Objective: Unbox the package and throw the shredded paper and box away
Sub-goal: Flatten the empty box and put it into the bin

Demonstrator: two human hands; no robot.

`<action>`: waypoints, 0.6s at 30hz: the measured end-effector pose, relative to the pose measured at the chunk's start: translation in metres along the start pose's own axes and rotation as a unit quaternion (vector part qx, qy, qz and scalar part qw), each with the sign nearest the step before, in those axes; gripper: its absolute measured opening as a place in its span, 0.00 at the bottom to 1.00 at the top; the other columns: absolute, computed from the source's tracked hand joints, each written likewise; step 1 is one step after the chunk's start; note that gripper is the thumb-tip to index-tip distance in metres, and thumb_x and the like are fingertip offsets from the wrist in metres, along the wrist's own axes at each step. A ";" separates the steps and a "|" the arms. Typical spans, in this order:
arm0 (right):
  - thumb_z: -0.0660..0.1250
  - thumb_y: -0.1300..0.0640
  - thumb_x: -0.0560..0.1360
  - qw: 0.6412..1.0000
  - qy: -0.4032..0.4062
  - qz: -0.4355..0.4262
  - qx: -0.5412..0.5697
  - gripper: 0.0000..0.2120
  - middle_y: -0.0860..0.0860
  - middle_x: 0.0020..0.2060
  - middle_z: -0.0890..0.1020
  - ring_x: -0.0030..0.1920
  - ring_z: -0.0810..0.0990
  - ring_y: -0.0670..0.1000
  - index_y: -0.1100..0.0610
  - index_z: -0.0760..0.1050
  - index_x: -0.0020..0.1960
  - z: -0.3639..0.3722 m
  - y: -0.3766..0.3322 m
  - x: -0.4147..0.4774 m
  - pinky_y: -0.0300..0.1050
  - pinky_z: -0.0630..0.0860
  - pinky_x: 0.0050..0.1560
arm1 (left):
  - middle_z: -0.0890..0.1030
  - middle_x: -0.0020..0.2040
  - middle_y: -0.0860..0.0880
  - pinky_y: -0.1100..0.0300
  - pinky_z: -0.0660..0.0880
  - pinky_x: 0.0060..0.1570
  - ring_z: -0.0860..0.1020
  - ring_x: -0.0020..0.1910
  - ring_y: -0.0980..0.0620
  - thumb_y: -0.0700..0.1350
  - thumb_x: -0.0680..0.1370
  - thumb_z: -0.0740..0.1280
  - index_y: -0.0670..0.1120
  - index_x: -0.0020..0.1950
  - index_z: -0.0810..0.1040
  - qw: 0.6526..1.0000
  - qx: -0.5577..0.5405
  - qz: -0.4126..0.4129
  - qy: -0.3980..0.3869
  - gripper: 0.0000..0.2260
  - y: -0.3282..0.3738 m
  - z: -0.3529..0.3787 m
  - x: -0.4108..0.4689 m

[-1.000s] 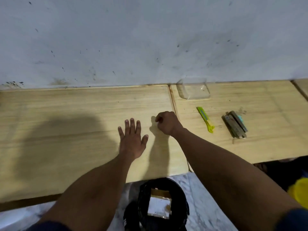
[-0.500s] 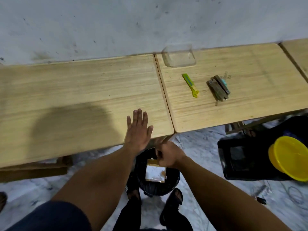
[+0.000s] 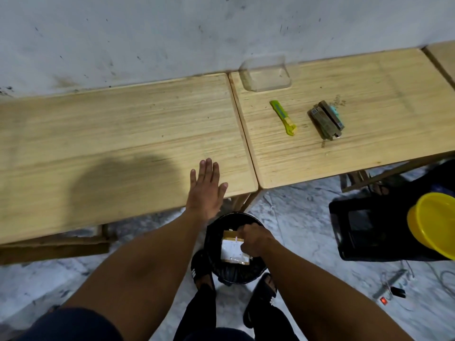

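A black round bin (image 3: 216,267) stands on the floor between my feet, below the table's front edge. Inside it lies the cardboard box (image 3: 231,249) with a white label facing up. My right hand (image 3: 254,239) hovers over the bin's mouth with its fingers pinched together; whether a scrap of paper is in them I cannot tell. My left hand (image 3: 206,188) rests flat on the wooden table (image 3: 110,143), fingers spread, holding nothing.
On the right tabletop lie a yellow-green box cutter (image 3: 283,118), a small stack of brown packets (image 3: 326,123) and a clear plastic container (image 3: 264,72) against the wall. A black crate (image 3: 364,232) and a yellow bowl (image 3: 433,225) sit on the floor at right.
My right hand went from a fist on the table down over the bin. My view tilted down and back. The left hand stayed flat on the table.
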State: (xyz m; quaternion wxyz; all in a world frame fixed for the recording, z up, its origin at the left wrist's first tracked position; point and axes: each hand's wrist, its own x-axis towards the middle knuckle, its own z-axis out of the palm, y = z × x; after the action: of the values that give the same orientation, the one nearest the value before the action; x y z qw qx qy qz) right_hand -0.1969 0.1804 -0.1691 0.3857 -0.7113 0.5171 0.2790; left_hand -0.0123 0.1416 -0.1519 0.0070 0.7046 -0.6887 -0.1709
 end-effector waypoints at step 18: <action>0.65 0.55 0.70 0.919 0.343 -0.180 0.071 0.08 0.50 0.42 0.86 0.42 0.83 0.53 0.51 0.81 0.47 -0.072 -0.025 -0.011 0.37 0.69 0.39 | 0.45 0.81 0.49 0.40 0.43 0.76 0.42 0.80 0.50 0.61 0.79 0.43 0.53 0.80 0.44 0.996 -0.059 -0.023 0.058 0.30 -0.043 -0.020 0.010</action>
State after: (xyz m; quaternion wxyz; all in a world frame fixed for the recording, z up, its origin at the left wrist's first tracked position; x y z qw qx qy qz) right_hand -0.1770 0.1304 -0.1147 0.2782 -0.8153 0.4992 -0.0933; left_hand 0.0348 0.1297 -0.1456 0.0848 0.7273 -0.6593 -0.1706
